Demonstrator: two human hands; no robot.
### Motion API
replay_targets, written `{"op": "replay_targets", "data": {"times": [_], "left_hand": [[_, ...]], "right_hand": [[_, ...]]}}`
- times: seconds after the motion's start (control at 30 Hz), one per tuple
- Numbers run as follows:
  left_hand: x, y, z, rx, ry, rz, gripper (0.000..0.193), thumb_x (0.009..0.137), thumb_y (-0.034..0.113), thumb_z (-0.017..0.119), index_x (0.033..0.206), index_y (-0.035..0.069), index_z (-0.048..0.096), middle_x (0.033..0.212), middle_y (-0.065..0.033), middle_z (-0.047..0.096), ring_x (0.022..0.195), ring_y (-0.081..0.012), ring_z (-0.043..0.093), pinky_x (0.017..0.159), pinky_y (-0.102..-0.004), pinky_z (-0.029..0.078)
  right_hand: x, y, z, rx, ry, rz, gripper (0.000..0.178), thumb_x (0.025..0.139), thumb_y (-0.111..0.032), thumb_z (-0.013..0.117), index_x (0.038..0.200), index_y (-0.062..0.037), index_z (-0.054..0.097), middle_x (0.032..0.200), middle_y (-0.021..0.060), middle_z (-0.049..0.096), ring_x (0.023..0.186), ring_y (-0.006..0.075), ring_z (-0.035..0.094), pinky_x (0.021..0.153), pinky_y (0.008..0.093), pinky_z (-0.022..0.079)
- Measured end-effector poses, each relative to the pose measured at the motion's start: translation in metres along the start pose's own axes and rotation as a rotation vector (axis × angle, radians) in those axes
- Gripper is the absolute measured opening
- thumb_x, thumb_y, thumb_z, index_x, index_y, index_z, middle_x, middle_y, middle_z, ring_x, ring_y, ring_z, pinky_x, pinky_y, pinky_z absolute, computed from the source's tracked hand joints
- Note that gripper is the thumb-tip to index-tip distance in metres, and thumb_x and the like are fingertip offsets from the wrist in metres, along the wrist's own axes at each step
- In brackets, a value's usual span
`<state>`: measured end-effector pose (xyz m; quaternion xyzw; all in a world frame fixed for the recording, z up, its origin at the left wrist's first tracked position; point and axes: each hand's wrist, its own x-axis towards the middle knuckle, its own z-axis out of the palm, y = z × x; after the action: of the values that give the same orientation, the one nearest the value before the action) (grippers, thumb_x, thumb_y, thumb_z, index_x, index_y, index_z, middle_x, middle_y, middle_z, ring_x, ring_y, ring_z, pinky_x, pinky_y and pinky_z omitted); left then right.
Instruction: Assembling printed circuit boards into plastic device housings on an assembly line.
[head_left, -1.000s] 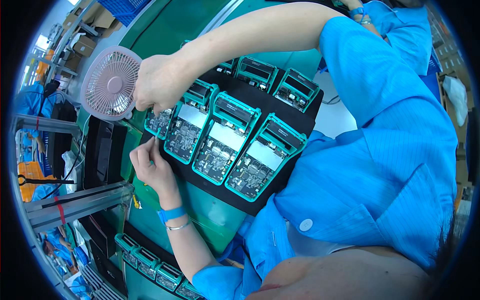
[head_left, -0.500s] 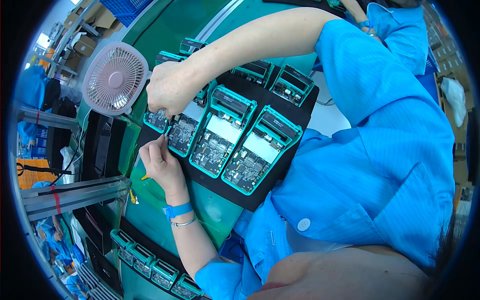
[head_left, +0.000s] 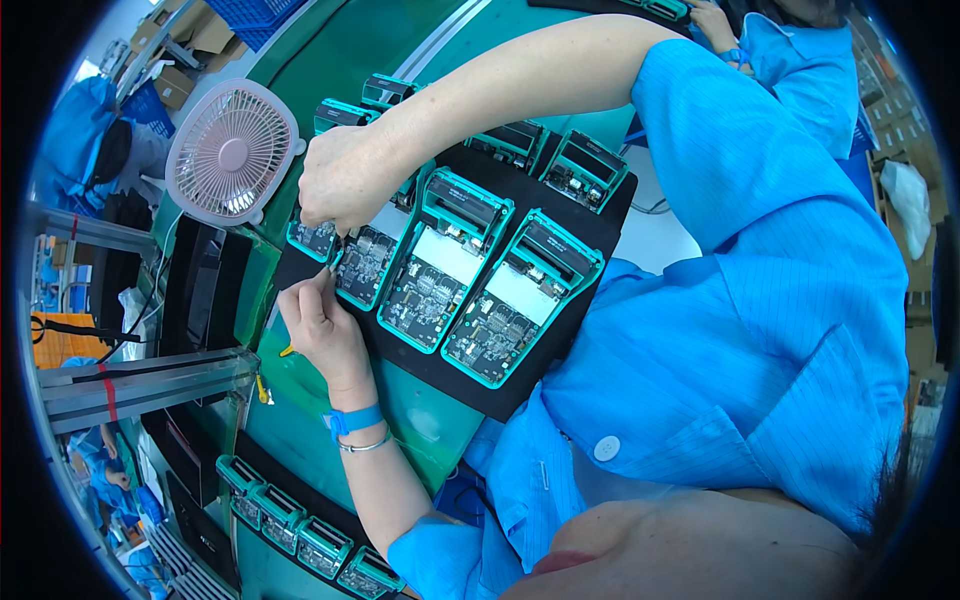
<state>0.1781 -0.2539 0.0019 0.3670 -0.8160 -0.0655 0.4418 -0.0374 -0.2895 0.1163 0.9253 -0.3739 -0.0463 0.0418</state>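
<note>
My right hand (head_left: 345,182) is curled closed, knuckles up, over the upper end of a teal-framed device with a bare circuit board (head_left: 366,262). Whatever its fingers hold is hidden beneath it. My left hand (head_left: 328,335) has thumb and fingers pressed together at that device's left edge, close under the right hand. What is pinched there is too small to make out. Two more such devices, an open one (head_left: 432,290) and another (head_left: 495,335), lie alongside to the right, each with a white panel above its board. Part of a further board (head_left: 312,238) shows to the left.
The devices lie on a black mat (head_left: 400,358) over a green table. More devices (head_left: 587,170) stand behind, with another row (head_left: 300,525) at lower left. A pink fan (head_left: 232,152) and a metal post (head_left: 150,390) stand left. A co-worker's hand (head_left: 712,25) is at upper right.
My right hand has shifted very slightly to the right; the left stays at the device's edge. The co-worker's hand at upper right has moved beside some devices there.
</note>
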Motion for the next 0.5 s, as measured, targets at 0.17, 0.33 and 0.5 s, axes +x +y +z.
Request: {"op": "replay_targets", "data": {"times": [0.17,0.33,0.5], "left_hand": [[-0.0009,-0.0005,0.0022,-0.007,0.000,-0.016,0.014,0.086,-0.010,0.070,0.097,-0.001,0.070,0.092,-0.0099,0.059,0.083,-0.0244,0.063,0.073,-0.0353,0.052],[0.0000,-0.0007,0.0024,-0.001,-0.001,-0.015,0.014,0.086,-0.010,0.070,0.096,-0.001,0.070,0.092,-0.0103,0.059,0.083,-0.0254,0.063,0.072,-0.0356,0.052],[-0.0002,-0.0036,0.0031,0.011,0.010,0.005,0.012,0.088,-0.005,0.071,0.098,0.002,0.071,0.090,-0.0102,0.059,0.080,-0.0251,0.062,0.070,-0.0356,0.051]], "right_hand": [[0.0007,0.0002,0.0049,-0.032,-0.005,-0.013,0.028,0.088,-0.032,0.071,0.100,-0.0063,0.072,0.089,0.0089,0.074,0.084,0.0298,0.074,0.067,0.0443,0.059],[0.0009,0.0001,0.0052,-0.060,0.015,-0.084,0.026,0.088,-0.030,0.071,0.099,-0.0061,0.071,0.089,0.0084,0.072,0.083,0.0307,0.073,0.066,0.0448,0.058],[0.0004,-0.0009,0.0052,-0.078,0.035,-0.123,0.024,0.088,-0.028,0.070,0.098,-0.0074,0.071,0.088,0.0075,0.071,0.083,0.0308,0.073,0.065,0.0449,0.058]]}}
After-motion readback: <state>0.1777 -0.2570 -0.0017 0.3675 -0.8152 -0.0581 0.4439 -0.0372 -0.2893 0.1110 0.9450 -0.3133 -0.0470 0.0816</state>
